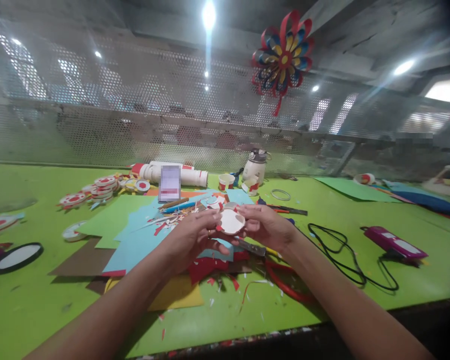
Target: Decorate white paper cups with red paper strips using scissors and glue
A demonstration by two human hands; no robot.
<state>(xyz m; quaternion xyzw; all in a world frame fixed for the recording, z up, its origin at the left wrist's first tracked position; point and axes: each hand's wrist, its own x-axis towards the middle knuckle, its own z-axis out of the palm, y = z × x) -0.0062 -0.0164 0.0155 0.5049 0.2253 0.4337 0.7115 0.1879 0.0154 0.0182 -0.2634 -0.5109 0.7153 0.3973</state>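
Observation:
Between my two hands is a small white round paper piece (232, 222), like a shallow cup base, with red bits at its rim. My left hand (200, 227), with a ring on one finger, grips its left edge. The fingers of my right hand (268, 225) close on its right edge. Beneath them lie light blue paper sheets (138, 252) with red and white scraps (165, 225). Close under my right hand are a grey blade-like tool (251, 247) and the red handle of scissors (285, 286), partly hidden by my forearm.
Decorated white-and-red discs (104, 187) are piled at the left back. A phone (169, 183) stands before white paper-cup stacks (195, 177). Behind are a bottle (255, 165) and a cut cup (227, 181). At right lies a purple device (395, 244) with a black cable (345, 250).

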